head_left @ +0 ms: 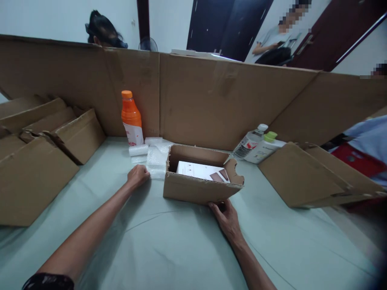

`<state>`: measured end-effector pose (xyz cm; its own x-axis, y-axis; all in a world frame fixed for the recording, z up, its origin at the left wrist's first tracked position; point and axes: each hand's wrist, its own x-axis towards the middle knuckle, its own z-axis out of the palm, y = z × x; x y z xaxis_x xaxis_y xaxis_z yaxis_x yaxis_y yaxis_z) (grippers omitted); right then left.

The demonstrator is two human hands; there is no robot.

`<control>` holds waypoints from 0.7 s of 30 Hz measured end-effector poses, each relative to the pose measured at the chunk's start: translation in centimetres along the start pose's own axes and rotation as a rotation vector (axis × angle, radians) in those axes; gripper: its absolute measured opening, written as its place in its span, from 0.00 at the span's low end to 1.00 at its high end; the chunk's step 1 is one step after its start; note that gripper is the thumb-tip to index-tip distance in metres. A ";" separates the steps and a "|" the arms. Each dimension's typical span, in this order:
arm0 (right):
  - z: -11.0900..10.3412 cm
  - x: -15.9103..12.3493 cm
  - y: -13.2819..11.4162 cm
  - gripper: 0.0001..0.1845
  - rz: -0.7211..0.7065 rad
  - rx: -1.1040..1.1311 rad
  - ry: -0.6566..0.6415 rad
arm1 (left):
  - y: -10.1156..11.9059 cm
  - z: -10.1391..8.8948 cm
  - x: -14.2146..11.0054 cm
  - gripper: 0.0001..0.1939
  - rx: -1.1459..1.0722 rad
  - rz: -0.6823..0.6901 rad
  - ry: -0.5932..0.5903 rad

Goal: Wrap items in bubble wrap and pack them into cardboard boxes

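two bare hands: both reach in from the near side, the left hand (138, 176) left of centre, the right hand (229, 219) right of centre.
left grip: fingers curled in, like a loose fist, at the near left corner of the bubble wrap (157, 157) — whether it pinches the wrap, i cannot tell.
right grip: thumb and finger spread a little, their tips at the bottom edge of the open carton (199, 192), on its near side; whether they hold it firmly, i cannot tell.
open carton: in the middle of the pale green table cover (169, 241), its top open, a rounded notch cut in its right end.
white box (193, 170): inside the carton, small print on its left part, brown shapes on its right.
bubble wrap: beside the carton's left end, between it and the left hand.
bottles: an orange bottle (132, 117) upright behind the wrap; a clear bottle (249, 143) and a white bottle (262, 152) with a green cap side by side, behind and right of the carton.
other cardboard: brown boxes (42, 177) at left, another brown carton (302, 173) at right, a long cardboard wall (205, 96) across the back.
beyond the wall: the top of a person's head (102, 31) at left, a seated person (270, 42) at right — and a dark cabinet (228, 24) between them.
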<state>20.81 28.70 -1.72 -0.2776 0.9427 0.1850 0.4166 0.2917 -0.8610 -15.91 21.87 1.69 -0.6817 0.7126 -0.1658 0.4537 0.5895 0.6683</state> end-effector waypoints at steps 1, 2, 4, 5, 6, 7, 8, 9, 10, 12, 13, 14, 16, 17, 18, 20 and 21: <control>0.0 0.0 0.0 0.25 -0.007 -0.001 -0.003 | 0.5 -0.1 0.2 0.16 -0.035 0.002 -0.002; 0.0 0.0 0.0 0.25 -0.013 -0.001 -0.004 | 1.0 -0.7 0.3 0.15 -0.078 0.009 0.007; 0.0 0.0 0.0 0.26 -0.015 0.003 -0.008 | 1.9 -2.8 0.3 0.11 -0.190 0.045 0.060; 0.0 0.0 0.1 0.26 -0.012 0.007 -0.012 | 2.3 -4.2 0.2 0.09 -0.255 0.070 0.100; 0.0 0.0 0.1 0.27 -0.008 0.009 -0.015 | 2.6 -5.8 -0.2 0.08 -0.323 0.097 0.143; 0.0 0.0 0.2 0.27 -0.006 0.007 -0.016 | 2.7 -7.4 -0.8 0.08 -0.388 0.123 0.183; 0.1 0.0 0.3 0.27 -0.005 0.004 -0.014 | 2.7 -8.8 -1.7 0.09 -0.453 0.142 0.213; 0.1 0.0 0.3 0.27 -0.006 0.003 -0.010 | 2.5 -9.9 -2.8 0.10 -0.516 0.153 0.230; 0.1 0.0 0.3 0.27 -0.008 0.003 -0.008 | 2.0 -10.7 -4.2 0.12 -0.571 0.158 0.236; 0.1 0.0 0.3 0.27 -0.005 0.007 -0.016 | 0.4 -11.1 -7.5 0.16 -0.688 0.131 0.214; 0.1 0.0 0.2 0.27 -0.004 0.006 -0.022 | -0.7 -10.6 -9.4 0.17 -0.734 0.098 0.198; 0.1 0.0 0.1 0.26 -0.005 0.004 -0.026 | -1.9 -9.9 -11.3 0.18 -0.810 0.033 0.163; 0.1 0.0 -0.1 0.26 -0.009 0.002 -0.024 | -4.5 -7.8 -15.1 0.19 -0.924 -0.148 0.097; 0.2 0.0 -0.3 0.26 -0.012 0.003 -0.019 | -5.7 -6.7 -16.8 0.20 -0.965 -0.232 0.083; 0.2 0.0 -0.4 0.26 -0.014 0.003 -0.012 | -6.8 -5.7 -18.5 0.21 -0.998 -0.305 0.072; 0.4 0.0 -0.6 0.27 -0.010 -0.002 -0.006 | -8.5 -4.3 -21.4 0.23 -1.047 -0.397 0.057; 0.5 0.0 -0.7 0.27 -0.006 -0.008 -0.006 | -9.0 -3.9 -22.6 0.24 -1.066 -0.414 0.041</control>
<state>20.11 28.43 -1.33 -0.2851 0.9401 0.1870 0.4223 0.2984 -0.8559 -6.80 -1.00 2.22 -0.6926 0.5145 -0.5055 -0.5141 0.1394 0.8463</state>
